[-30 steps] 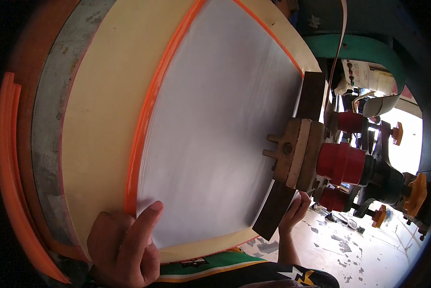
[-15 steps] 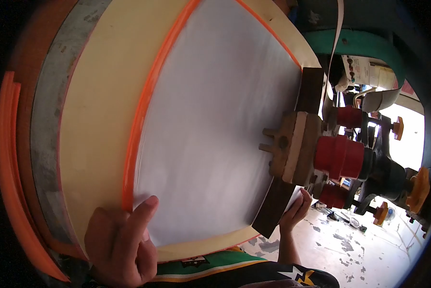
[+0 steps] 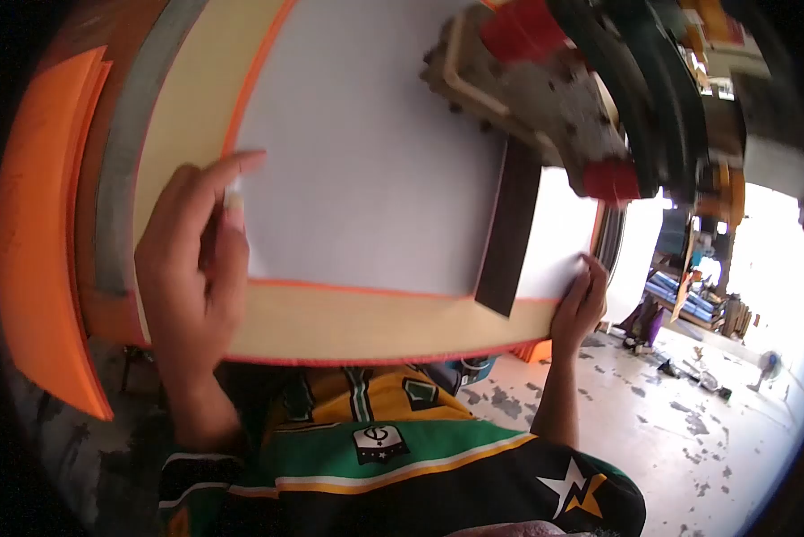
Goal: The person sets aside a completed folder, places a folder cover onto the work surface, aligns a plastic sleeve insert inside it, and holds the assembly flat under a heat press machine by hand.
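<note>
A stack of large white sheets (image 3: 357, 179) with orange edges lies on a pale yellow board (image 3: 366, 322). At its left edge is my left hand (image 3: 191, 251), index finger stretched over the sheets and thumb close below. A small pale thing shows between them, too small to name. My right hand (image 3: 582, 300) is at the right edge of the white surface, beyond a dark bar (image 3: 514, 228), fingers curled together at the edge; what they hold, if anything, is hidden. Over the sheets hangs a metal machine head (image 3: 518, 98) with red parts.
Orange sheets (image 3: 44, 233) stand at the far left beside a grey strip (image 3: 138, 161). On the right are a worn pale floor (image 3: 634, 430), blue stacked items (image 3: 684, 300) and a small fan (image 3: 769, 362).
The camera view has shifted, showing more of the shirt and floor. The machine head appears higher in view, and both hands appear higher, still near the sheets' edges.
</note>
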Tool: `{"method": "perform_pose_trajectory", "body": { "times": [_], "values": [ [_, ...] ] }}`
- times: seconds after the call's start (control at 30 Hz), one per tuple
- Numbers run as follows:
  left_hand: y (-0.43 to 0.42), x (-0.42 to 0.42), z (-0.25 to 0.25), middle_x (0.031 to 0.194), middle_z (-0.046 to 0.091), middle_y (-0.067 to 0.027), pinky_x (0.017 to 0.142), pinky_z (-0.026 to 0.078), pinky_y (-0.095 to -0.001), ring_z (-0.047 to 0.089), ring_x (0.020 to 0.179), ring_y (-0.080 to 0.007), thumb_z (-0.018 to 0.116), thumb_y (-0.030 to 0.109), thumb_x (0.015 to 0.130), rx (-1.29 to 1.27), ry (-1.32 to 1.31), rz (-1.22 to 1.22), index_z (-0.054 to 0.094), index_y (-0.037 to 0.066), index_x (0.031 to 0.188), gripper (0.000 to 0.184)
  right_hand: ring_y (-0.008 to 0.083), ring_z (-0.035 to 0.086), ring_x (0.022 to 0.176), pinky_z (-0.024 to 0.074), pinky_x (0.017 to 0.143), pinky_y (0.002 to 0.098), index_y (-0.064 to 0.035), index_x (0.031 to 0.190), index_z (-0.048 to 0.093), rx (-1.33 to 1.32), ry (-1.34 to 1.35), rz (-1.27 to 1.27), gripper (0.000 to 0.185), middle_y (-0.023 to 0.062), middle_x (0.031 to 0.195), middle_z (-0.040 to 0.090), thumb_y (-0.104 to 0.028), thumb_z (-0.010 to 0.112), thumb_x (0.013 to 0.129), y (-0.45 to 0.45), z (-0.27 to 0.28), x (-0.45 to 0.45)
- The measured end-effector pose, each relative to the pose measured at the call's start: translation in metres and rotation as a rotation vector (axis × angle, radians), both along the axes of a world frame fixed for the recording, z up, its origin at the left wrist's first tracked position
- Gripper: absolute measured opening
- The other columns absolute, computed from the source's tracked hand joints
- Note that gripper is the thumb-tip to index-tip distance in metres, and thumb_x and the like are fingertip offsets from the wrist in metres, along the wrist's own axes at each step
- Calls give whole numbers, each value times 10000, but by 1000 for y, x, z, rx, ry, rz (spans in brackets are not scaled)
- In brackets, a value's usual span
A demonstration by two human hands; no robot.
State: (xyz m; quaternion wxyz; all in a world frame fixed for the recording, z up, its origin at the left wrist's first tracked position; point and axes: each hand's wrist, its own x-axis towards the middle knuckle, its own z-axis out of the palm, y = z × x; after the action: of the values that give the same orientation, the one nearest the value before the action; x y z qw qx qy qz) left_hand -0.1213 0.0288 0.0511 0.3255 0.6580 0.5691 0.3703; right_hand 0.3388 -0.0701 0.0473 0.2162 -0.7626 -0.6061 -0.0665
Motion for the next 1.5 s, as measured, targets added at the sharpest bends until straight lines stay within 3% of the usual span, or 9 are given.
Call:
{"method": "perform_pose_trajectory", "body": {
  "times": [0.17,0.27,0.33,0.5,0.67,0.73,1.17,1.23,1.5],
  "values": [
    [1,6,-12,1282,726,-116,1046,478,-334,661,1191,-208,521,-29,1025,89,44,-29,692,-3,1319,341,351,709,999,546,900,419,24,1239,686,82,29,10,272,223,1120,725,-98,494,1090,0,-6,4],
    [0,8,-15,1294,729,-92,1025,486,-329,658,1180,-193,536,-29,1024,99,53,-6,701,17,1327,348,343,708,977,549,884,414,25,1218,687,121,92,-20,245,226,1098,720,-87,514,1085,-2,-10,3],
    [3,9,-21,1098,723,-49,703,461,-266,554,808,-98,555,-37,1008,205,61,21,728,43,1285,337,344,706,971,548,880,414,29,1210,686,158,93,5,235,226,1087,717,-80,521,1084,-2,-15,6],
    [4,9,-17,1108,723,-44,741,477,-274,588,847,-112,546,-21,1015,216,171,11,733,45,1281,332,371,693,940,542,863,420,38,1196,685,236,93,67,219,229,1057,694,-54,527,1075,-2,-14,6],
    [4,10,-21,1126,720,-41,805,483,-278,614,936,-124,542,-17,1013,237,201,11,738,44,1276,334,350,698,934,547,849,431,-36,1213,690,206,183,-3,215,197,1065,692,-49,550,1050,-4,-16,7],
    [4,8,-22,1264,749,-73,978,497,-321,660,1113,-161,541,53,1070,193,221,31,721,42,1330,317,349,704,946,548,852,431,-36,1213,692,200,199,-20,214,196,1071,695,-52,554,1050,-4,-15,6],
    [5,6,-26,1290,734,-38,941,484,-269,638,1114,-113,532,36,1065,147,184,32,714,31,1332,323,358,710,944,553,866,414,-36,1208,700,183,226,-49,227,192,1063,697,-11,591,1010,-3,-14,5],
    [4,12,-24,1110,721,-21,742,452,-266,556,854,-102,544,-11,1016,246,184,50,740,35,1279,331,354,705,938,551,859,414,-37,1206,701,189,213,-39,230,190,1055,693,-7,596,1004,-3,-15,6],
    [2,14,-20,1055,685,-25,753,460,-268,561,865,-108,556,-14,1019,219,174,55,735,40,1270,314,352,694,932,546,843,429,-51,1229,693,162,159,-25,253,185,1041,678,-4,600,999,-2,-14,5]
  ]
}}
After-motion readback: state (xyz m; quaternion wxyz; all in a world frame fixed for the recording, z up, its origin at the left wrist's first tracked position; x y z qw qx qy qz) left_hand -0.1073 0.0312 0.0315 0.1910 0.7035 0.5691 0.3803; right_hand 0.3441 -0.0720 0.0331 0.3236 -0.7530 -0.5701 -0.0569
